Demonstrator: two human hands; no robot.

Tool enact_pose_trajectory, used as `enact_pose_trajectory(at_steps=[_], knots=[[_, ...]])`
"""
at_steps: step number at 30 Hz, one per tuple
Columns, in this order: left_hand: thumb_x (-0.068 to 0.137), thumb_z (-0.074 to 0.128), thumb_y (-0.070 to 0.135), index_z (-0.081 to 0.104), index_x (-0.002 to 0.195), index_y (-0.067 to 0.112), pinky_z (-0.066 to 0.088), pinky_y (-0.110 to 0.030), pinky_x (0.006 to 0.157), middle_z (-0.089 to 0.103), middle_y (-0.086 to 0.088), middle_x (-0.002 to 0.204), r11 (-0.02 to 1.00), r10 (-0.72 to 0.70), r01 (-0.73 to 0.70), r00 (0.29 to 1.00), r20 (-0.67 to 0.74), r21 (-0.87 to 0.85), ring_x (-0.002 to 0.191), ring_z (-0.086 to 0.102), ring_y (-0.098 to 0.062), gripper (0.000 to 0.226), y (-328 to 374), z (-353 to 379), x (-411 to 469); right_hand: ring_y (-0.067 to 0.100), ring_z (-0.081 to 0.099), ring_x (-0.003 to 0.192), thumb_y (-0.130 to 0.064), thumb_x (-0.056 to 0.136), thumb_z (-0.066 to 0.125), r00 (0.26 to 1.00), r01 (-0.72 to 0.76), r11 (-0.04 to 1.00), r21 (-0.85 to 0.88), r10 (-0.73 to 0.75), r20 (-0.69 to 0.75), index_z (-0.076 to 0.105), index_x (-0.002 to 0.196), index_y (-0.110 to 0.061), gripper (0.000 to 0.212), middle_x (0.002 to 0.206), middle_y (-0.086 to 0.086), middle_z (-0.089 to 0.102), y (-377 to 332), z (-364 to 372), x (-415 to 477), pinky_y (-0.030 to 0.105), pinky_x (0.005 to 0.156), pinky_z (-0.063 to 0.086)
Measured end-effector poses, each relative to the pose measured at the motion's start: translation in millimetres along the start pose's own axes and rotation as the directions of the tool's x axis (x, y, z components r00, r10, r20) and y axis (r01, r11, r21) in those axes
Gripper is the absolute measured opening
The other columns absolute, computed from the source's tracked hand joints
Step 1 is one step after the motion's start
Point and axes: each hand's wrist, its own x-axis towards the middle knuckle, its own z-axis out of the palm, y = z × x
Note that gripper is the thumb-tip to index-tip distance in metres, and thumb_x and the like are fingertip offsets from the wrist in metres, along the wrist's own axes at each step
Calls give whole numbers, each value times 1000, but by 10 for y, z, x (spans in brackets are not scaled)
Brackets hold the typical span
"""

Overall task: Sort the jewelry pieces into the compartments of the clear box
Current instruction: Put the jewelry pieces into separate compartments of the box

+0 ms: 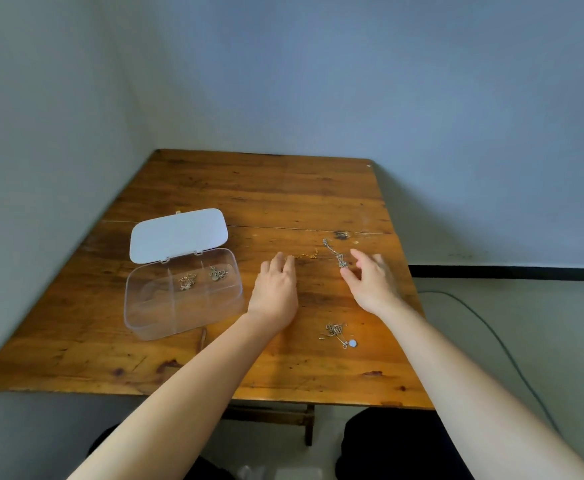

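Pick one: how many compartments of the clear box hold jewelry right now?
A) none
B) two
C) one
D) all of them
B: inside the clear box two small clusters show, one jewelry piece in a middle compartment and another jewelry piece in the compartment to its right; the remaining compartments look bare.

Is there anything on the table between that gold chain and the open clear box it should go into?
Only the person's own left hand, whose fingertips are at the gold chain. Otherwise the wooden table between it and the clear box looks bare, and the lid is open.
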Motion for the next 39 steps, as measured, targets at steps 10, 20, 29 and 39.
enact_pose_trajectory(at_steps=[10,20,29,39], knots=[[100,37,7,25,153,16,28,-42,106,33,-16,153,970,187,-182,982,-21,159,128,31,-37,55,99,265,378,20,59,88,-51,103,37,973,229,932,-281,-217,74,44,142,-49,40,113,-6,51,146,-40,257,30,64,41],[74,70,-5,70,78,5,55,-31,65,68,-10,79,871,409,-384,912,-20,308,76,63,-27,11,268,145,253,11,56,75,-53,95,55,967,223,963,-154,-238,-90,67,98,-39,18,92,-15,57,193,-21,310,23,53,34],[81,55,-17,67,102,-8,56,-46,75,66,-22,114,951,293,-287,955,-40,119,106,57,-37,26,222,139,217,20,61,83,-38,101,50,972,182,979,-88,-192,-134,64,105,-18,25,103,-1,62,236,-23,189,30,62,43],[85,54,-15,70,114,3,51,-41,90,69,-13,117,961,237,-253,961,-141,-108,111,57,-31,38,102,25,-103,16,49,96,-26,105,45,993,104,989,104,-97,-65,58,112,-7,24,110,3,53,174,-85,44,27,80,37]])
